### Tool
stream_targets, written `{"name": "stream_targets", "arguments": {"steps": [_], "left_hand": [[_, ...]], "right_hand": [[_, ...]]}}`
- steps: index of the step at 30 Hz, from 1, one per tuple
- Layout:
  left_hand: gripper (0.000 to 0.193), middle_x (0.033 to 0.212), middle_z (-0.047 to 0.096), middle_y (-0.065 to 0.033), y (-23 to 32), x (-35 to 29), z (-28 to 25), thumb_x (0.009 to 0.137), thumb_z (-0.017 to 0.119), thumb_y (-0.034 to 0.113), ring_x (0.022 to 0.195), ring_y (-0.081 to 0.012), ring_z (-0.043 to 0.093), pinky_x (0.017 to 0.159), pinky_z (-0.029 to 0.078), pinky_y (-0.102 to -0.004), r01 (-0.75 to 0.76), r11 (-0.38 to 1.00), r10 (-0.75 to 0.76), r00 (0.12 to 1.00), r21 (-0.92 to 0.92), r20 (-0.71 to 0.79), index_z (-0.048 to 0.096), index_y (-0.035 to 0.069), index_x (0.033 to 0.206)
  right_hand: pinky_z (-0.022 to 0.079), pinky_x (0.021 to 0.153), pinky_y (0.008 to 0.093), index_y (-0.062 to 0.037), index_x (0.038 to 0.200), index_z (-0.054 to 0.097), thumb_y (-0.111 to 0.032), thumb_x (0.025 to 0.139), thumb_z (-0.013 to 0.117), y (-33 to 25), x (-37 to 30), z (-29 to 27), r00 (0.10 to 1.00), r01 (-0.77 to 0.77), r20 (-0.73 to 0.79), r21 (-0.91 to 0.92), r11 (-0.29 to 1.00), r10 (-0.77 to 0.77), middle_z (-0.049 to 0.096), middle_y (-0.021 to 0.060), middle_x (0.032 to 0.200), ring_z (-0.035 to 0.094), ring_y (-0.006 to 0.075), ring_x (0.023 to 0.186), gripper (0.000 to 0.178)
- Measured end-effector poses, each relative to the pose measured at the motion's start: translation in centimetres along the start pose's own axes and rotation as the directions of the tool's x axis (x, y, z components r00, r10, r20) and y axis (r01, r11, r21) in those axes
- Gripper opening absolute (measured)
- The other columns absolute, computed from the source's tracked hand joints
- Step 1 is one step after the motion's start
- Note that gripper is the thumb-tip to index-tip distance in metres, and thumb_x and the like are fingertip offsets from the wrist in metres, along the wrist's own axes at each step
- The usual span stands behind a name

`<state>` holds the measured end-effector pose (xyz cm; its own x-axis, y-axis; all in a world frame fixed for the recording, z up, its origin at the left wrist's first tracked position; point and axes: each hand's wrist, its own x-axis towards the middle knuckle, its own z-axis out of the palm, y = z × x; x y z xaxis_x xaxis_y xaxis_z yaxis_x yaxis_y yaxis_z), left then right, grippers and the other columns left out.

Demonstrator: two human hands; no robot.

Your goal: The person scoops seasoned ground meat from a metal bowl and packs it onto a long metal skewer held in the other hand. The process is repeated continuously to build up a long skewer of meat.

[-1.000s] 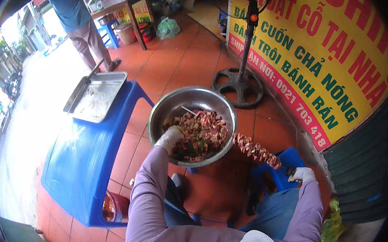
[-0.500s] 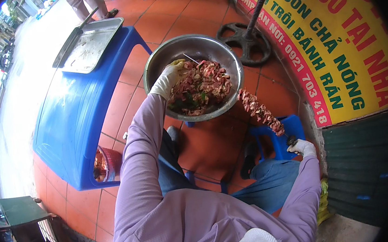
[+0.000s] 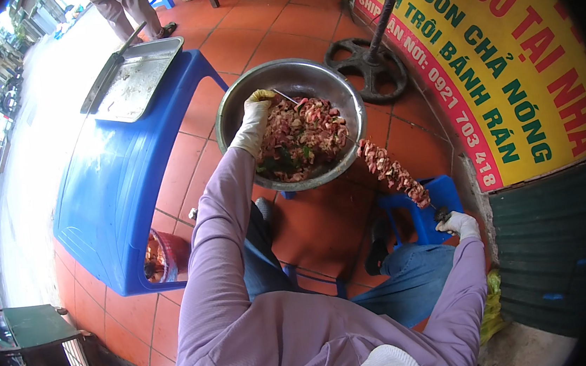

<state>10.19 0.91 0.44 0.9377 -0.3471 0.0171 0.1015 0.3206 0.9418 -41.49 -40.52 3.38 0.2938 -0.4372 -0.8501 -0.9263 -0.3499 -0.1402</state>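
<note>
A wide metal bowl [image 3: 226, 128] in front of me holds a heap of sliced raw meat [image 3: 313, 135] with bits of green leaf. My left hand [image 3: 256, 119], in a pale glove, is above the bowl's left side, fingers closed at the far end of a thin metal skewer [image 3: 286, 97]. The skewer appears to run across the bowl toward my right. Beyond the bowl's right rim, packed meat pieces [image 3: 392, 172] cover it. My right hand [image 3: 459, 223], gloved too, grips its dark handle end [image 3: 441, 214] low on the right.
On the left stands a blue plastic table [image 3: 118, 164] carrying a metal tray [image 3: 138, 81] and a long blade [image 3: 109, 70]. Under it is a red basket [image 3: 173, 254]. A blue stool [image 3: 436, 201], a round dark stand base [image 3: 367, 70] and a yellow sign [image 3: 499, 57] are at right.
My left hand has shifted slightly up and left, off the meat. The right hand and the meat-covered skewer stay almost in place. The view has tilted a little.
</note>
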Motion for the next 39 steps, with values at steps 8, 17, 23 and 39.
{"name": "stream_targets", "arguments": {"steps": [8,17,23,39], "left_hand": [[0.041,0.082,0.062,-0.0097,0.0,1.6,1.7,0.077,0.043,-0.016,0.07,-0.0193,0.061,0.066,0.051,-0.0262,-0.136,0.983,0.124,0.987,-0.124,-0.105,0.047,0.004,0.114],[0.034,0.106,0.062,-0.0168,0.1,1.2,2.8,0.087,0.056,-0.002,0.088,-0.0257,0.065,0.081,0.054,-0.0341,-0.04,0.968,0.008,0.992,-0.249,-0.128,0.045,-0.001,0.119],[0.029,0.105,0.062,-0.0166,1.6,0.0,3.3,0.091,0.054,0.004,0.09,-0.0255,0.064,0.082,0.053,-0.0335,-0.03,0.969,0.005,0.995,-0.245,-0.102,0.048,-0.003,0.118],[0.034,0.098,0.065,-0.0162,0.3,0.1,3.8,0.093,0.05,0.005,0.078,-0.0178,0.063,0.072,0.054,-0.0292,-0.18,0.976,0.151,0.965,-0.124,-0.213,0.046,0.0,0.126]], "right_hand": [[0.04,0.05,0.0265,-0.0102,0.086,0.067,-0.013,0.078,0.073,0.7,0.5,-0.3,0.999,-0.02,0.042,-0.043,0.999,0.022,0.064,-0.0014,0.071,0.048,0.0075,0.055,0.011],[0.04,0.05,0.0259,-0.0098,0.088,0.07,-0.011,0.077,0.074,0.4,0.3,-0.2,0.999,-0.031,0.036,-0.022,0.999,0.031,0.066,-0.0018,0.073,0.048,0.0072,0.055,0.011],[0.04,0.049,0.0263,-0.0091,0.088,0.07,-0.009,0.077,0.072,0.0,0.2,-0.2,0.998,-0.047,0.027,-0.043,0.998,0.049,0.065,-0.0015,0.071,0.047,0.0072,0.053,0.011],[0.041,0.051,0.028,-0.0104,0.086,0.062,-0.018,0.074,0.076,-0.3,-0.3,-0.3,0.998,-0.055,-0.024,-0.066,0.996,0.053,0.06,-0.0006,0.069,0.049,0.0088,0.056,0.021]]}}
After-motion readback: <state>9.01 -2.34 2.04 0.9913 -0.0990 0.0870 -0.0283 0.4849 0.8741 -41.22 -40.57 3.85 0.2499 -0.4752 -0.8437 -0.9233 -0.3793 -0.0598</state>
